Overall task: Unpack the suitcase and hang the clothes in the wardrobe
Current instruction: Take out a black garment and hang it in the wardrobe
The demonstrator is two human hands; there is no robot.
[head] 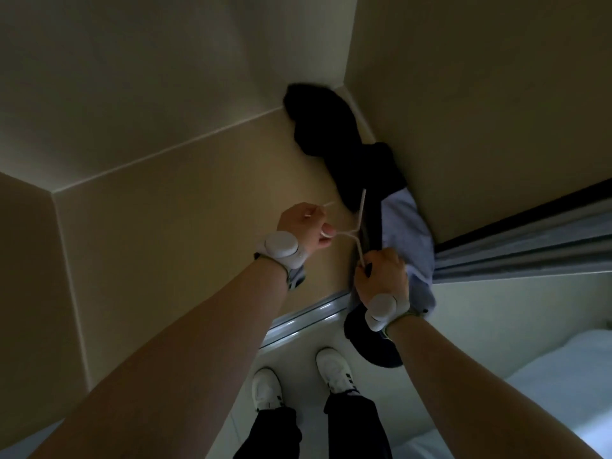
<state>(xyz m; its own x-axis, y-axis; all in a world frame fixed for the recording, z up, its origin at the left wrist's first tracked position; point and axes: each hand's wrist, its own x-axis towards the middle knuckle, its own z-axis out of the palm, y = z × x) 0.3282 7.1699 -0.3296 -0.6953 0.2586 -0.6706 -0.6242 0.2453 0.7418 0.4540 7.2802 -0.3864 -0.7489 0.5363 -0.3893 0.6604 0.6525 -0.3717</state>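
Thin white hanger spans hands: left hand grips one end, right hand other. One hanger, one pale-blue shirt.

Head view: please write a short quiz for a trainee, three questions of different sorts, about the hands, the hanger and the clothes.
1. True or false: the left hand has its grip on the white hanger.
2. What colour is the shirt that hangs just behind the right hand? A) red B) light blue C) green
3. Fill in: the shoes on the floor below the arms are ____.

Key: 1 true; 2 B; 3 white.
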